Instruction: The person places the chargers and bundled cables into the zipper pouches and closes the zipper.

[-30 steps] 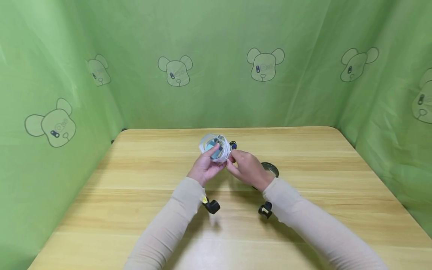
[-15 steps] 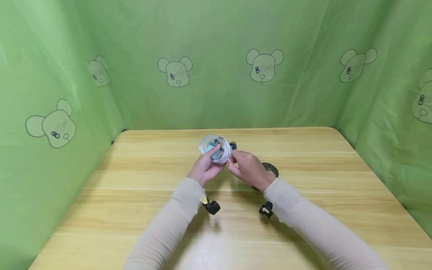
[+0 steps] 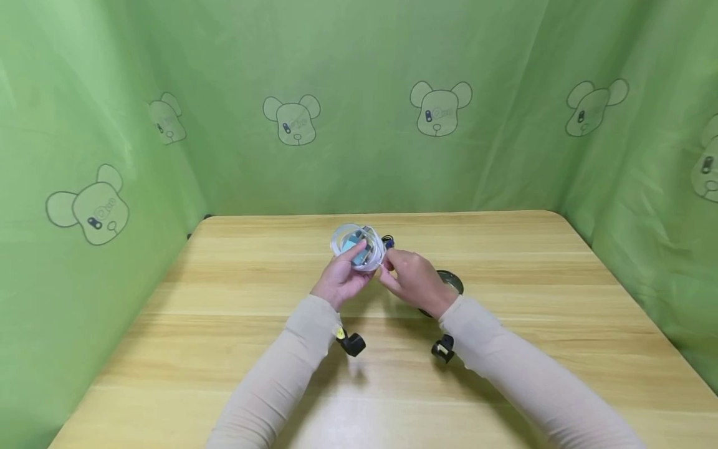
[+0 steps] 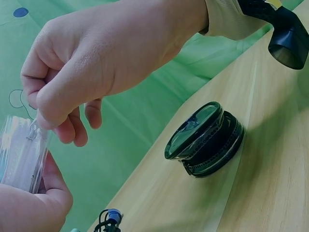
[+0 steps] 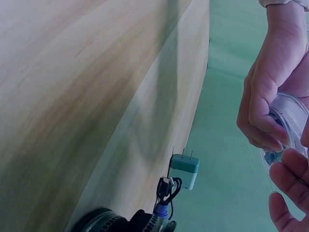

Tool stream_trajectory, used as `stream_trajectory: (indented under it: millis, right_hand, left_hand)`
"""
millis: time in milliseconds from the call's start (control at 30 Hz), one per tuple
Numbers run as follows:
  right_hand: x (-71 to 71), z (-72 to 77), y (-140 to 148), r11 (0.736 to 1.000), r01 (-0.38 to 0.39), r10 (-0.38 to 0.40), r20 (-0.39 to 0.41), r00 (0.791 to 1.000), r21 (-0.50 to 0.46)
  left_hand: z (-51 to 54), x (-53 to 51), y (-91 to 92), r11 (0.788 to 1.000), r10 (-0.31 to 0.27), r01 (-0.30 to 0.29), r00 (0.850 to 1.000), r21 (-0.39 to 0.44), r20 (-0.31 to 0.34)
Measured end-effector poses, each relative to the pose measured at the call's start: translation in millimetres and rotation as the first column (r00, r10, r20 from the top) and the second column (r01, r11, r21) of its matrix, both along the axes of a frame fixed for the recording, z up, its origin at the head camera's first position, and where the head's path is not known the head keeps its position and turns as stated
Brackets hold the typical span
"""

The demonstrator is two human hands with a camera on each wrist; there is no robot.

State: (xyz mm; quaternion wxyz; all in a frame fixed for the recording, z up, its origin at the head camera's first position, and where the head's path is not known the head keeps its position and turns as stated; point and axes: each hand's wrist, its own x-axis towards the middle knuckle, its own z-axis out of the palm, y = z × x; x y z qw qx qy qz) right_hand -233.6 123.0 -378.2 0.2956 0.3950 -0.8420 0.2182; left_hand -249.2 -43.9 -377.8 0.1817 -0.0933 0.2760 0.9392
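Note:
My left hand (image 3: 341, 277) holds a round clear zip pouch (image 3: 378, 248) above the table, thumb across its front. Light blue and darker small items show inside it; what they are is too small to tell. At the pouch's right edge, my right hand (image 3: 415, 280) pinches a small pull, seen best in the left wrist view, where the zip pull (image 4: 33, 129) sits on the pouch's side under the fingertips. In the right wrist view the clear pouch (image 5: 289, 108) is partly hidden by the fingers of both hands.
A dark round zip case (image 4: 207, 140) stands on the wooden table (image 3: 224, 374), its lid raised, behind my right wrist in the head view. Beyond the pouch lie a charger plug (image 5: 185, 169) and a coiled black cable (image 5: 166, 191). Green curtains (image 3: 359, 168) enclose the table.
My right hand has shifted very slightly right along the pouch's edge. The left hand and the pouch stay nearly where they were.

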Motion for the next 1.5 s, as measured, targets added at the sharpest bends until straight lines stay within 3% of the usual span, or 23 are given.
stream_trajectory:
  millis: [533,1067,1367,1500]
  right_hand:
    - [-3.0,4.4,2.3,1.000,0.017,-0.018,-0.033,0.999,-0.013]
    - [-2.5,6.9,6.9,0.998,0.070,-0.070,0.051,0.996,0.007]
    - [-0.3,6.7,7.9,0.999,0.044,-0.044,0.060,0.997,0.001]
    - [-1.2,6.3,8.5,1.000,-0.007,0.008,0.048,0.999,-0.004]
  left_hand:
    - [-1.1,-2.0,-2.8,0.998,0.026,-0.026,1.000,-0.057,-0.004]
    - [-2.6,-0.3,-6.0,0.996,-0.021,0.019,1.000,-0.084,-0.016]
    - [-5.2,2.1,-6.0,0.997,-0.025,0.023,1.000,-0.076,-0.015]
    - [-5.0,1.3,-6.1,0.998,-0.012,0.011,1.000,-0.065,-0.020]
